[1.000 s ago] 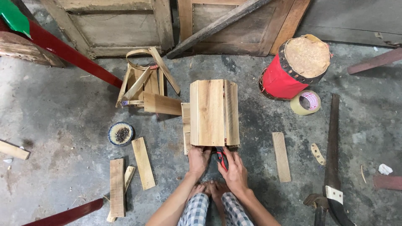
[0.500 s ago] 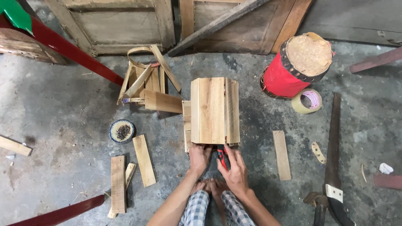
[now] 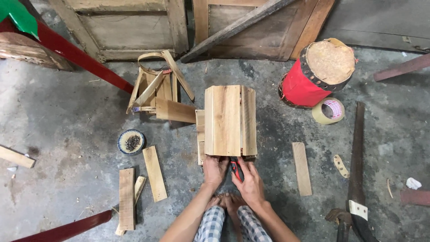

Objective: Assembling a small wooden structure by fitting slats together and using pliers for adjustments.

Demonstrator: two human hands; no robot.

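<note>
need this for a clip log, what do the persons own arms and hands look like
Both forearms are bare, with no sleeves in view. The left hand and right hand show no gloves; I can make out no watch or rings.

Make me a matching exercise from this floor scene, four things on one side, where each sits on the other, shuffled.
Things:
1. small bowl of nails
2. tape roll
3. hand saw
4. red-handled tool

Places:
A. lying along the right side of the floor
B. beside the red drum
C. in the right hand, at the wooden box
D. left of the box, above loose slats

Pairs: 1-D, 2-B, 3-A, 4-C
</note>
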